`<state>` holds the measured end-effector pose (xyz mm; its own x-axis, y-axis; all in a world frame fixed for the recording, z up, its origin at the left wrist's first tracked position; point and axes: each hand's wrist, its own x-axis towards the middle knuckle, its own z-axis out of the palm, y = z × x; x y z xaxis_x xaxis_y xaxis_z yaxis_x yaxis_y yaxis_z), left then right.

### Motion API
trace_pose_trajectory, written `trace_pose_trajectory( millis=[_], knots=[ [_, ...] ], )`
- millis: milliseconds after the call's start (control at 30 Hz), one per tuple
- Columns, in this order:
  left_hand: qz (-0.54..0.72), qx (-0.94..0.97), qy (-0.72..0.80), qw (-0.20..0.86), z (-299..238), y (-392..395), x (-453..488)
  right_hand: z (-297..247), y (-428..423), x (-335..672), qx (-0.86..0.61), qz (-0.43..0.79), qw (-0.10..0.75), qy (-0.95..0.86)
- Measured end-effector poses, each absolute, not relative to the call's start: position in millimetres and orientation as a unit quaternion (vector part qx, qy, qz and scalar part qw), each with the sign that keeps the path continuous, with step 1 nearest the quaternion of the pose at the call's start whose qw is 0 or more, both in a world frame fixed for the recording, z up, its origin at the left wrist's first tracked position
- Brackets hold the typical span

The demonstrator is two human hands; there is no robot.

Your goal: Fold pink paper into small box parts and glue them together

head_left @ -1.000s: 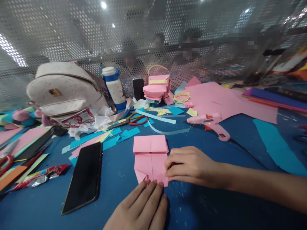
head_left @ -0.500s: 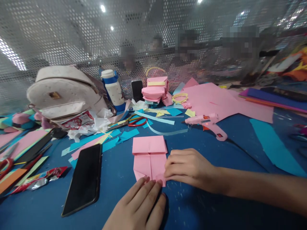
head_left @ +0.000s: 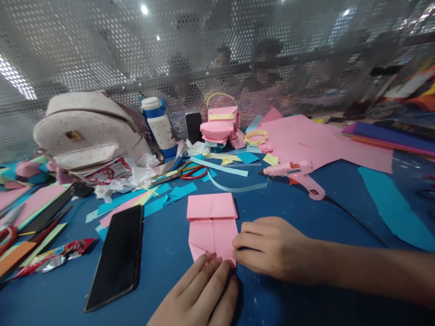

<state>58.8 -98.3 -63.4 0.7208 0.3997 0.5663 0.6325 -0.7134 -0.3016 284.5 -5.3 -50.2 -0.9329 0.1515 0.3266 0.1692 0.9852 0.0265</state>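
A folded sheet of pink paper point(head_left: 210, 206) lies on the blue table, with a wide band folded across its top and a crease down the middle. Its lower left corner is turned in at a slant. My left hand point(head_left: 200, 292) rests with outstretched fingers on the paper's bottom edge and covers part of it. At the lower right edge, my right hand point(head_left: 268, 246) is closed, its fingertips pinching the paper there. The pinched corner is partly hidden by the fingers.
Left of the paper lies a black phone point(head_left: 117, 258). A pink glue gun point(head_left: 295, 174) with a cord is at the right. Behind are scissors point(head_left: 193, 172), paper scraps, a small pink paper bag point(head_left: 220, 124), a bottle point(head_left: 159, 129), a backpack point(head_left: 88, 131) and large pink sheets point(head_left: 299, 140).
My right hand has shifted slightly downward along the paper's right edge. The small flap seen near the lower right corner no longer shows. My left hand stays at the bottom edge.
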Motion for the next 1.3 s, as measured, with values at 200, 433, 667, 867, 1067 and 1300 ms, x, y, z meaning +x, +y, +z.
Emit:
trace_pose_trajectory(
  millis=[200, 433, 667, 867, 1067, 1300],
  knots=[
    [-0.234, -0.900, -0.276, 0.240, -65, -97, 59, -34, -3, 290, -0.096, 0.028, 0.100, -0.990],
    [-0.218, -0.902, -0.280, 0.245, -68, -97, 60, -26, -4, 293, -0.135, 0.001, 0.046, -0.990],
    [-0.198, -0.903, -0.305, 0.230, -74, -96, 60, -28, -2, 292, -0.108, -0.007, 0.051, -0.993],
    [-0.175, -0.907, -0.289, 0.252, -74, -98, 59, -29, -1, 292, -0.072, 0.040, 0.066, -0.994],
    [-0.199, -0.902, -0.280, 0.261, -76, -96, 59, -37, -3, 291, -0.090, 0.041, 0.073, -0.992],
    [-0.225, -0.897, -0.274, 0.265, -84, -97, 62, -44, -8, 284, -0.088, 0.044, 0.082, -0.992]
  ],
)
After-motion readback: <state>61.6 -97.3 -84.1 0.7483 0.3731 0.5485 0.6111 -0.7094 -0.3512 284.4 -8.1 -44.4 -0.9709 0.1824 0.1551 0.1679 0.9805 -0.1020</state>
